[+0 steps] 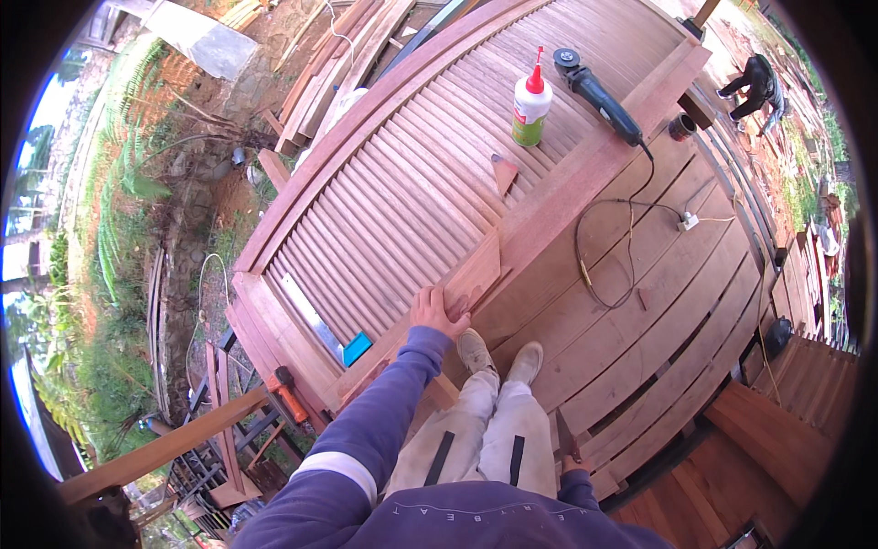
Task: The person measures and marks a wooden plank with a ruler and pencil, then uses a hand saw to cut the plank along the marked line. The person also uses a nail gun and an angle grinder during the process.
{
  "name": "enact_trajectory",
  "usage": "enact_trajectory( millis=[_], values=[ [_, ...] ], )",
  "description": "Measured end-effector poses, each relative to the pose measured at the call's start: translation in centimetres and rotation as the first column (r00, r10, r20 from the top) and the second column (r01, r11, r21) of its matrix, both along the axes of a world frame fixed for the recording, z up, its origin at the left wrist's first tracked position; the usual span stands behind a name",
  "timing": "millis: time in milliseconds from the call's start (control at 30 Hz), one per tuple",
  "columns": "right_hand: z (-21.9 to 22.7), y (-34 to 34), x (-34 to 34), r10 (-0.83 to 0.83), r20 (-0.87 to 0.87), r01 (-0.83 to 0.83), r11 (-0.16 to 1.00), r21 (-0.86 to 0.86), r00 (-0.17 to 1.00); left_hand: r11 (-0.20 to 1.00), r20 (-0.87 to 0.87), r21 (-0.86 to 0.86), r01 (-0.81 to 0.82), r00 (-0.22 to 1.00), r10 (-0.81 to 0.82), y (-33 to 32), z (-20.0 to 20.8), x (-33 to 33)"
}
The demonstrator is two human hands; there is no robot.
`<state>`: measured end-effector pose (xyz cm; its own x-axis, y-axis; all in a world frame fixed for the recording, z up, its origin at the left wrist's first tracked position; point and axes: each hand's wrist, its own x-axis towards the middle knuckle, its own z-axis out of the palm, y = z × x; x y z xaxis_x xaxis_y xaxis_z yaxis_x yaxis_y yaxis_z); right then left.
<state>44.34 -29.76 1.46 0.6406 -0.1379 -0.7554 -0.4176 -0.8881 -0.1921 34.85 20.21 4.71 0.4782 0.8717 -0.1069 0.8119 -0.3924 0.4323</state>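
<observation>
A large louvered wooden panel (393,206) lies flat, its slats set in a wide frame. My left hand (441,311) bends its fingers over the frame's near rail (540,224), thumb down at the side, beside a short wooden strip (477,268) on the rail. Low beside my leg, my right hand (571,461) is closed on a dark, narrow, blade-like tool (562,428) pointing up; its exact kind is unclear. Near the panel's left corner lies a try square with a steel blade (309,311) and a blue handle (357,349).
On the panel sit a white-and-green glue bottle (530,110) with a red nozzle, an angle grinder (599,99) and a wood offcut (504,172). The grinder's cord (585,265) loops over deck boards (677,302). An orange-and-black tool (289,395) lies at the left corner. Another person (757,87) bends far right.
</observation>
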Motion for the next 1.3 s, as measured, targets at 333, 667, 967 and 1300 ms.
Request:
enact_trajectory(
  millis=[333, 667, 967, 1300],
  values=[
    [-1.3, -4.2, 4.0, 0.166, -0.128, -0.176, 0.982, -0.072, 0.978, 0.942, 0.076, -0.081, -0.325, 0.941, 0.331, 4.4, 15.6, -0.9],
    [-2.5, 3.4, 12.8, 0.258, -0.07, -0.24, 0.95, 0.2, 0.964, 0.413, 0.604, -0.381, -0.827, 0.115, 0.789, 9.4, 12.6, -18.0],
    [-2.3, 5.2, 17.5, 0.391, 0.025, -0.386, 0.892, 0.237, 0.92, -0.217, 0.106, -0.854, -0.472, -0.567, 0.817, -3.4, -3.1, -19.9],
    [-2.0, 6.4, 16.1, 0.364, 0.011, -0.352, 0.894, 0.276, 0.931, -0.29, 0.043, -0.864, -0.412, -0.633, 0.773, -8.0, -3.2, -20.5]
  ],
)
